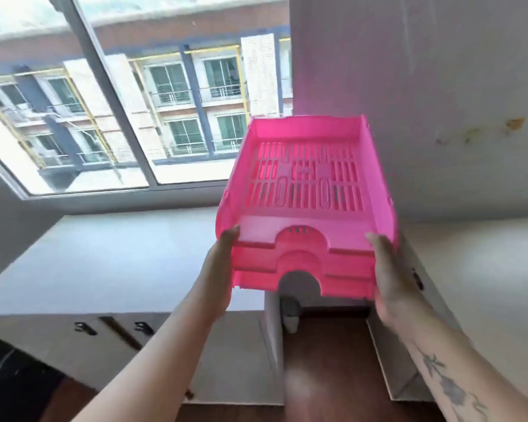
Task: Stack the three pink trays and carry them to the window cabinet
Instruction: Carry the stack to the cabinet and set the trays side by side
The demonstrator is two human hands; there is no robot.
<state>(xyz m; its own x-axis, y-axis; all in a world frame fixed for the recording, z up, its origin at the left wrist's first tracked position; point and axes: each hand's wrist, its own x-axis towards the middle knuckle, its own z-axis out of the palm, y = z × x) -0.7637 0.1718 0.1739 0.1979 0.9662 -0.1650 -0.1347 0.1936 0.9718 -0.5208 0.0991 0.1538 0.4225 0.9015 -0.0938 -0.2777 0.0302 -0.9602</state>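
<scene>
above the cabinet point(128, 263), both hands' fingers point(230, 236) clamp the trays point(305, 190); keep the stack level, lower gently.

Three nested pink trays point(305, 190), held aloft

Three pink trays point(305, 190), seemingly; two hands point(217, 269).

No text, label, brand, number or sign could be read anywhere in the view. The stacked pink trays point(307, 190) bore only moulded slots, with no lettering that showed. The tattoo point(448, 388) on the right forearm was a drawn figure, not words, and the building point(171, 95) outside the window carried no legible signs.
</scene>
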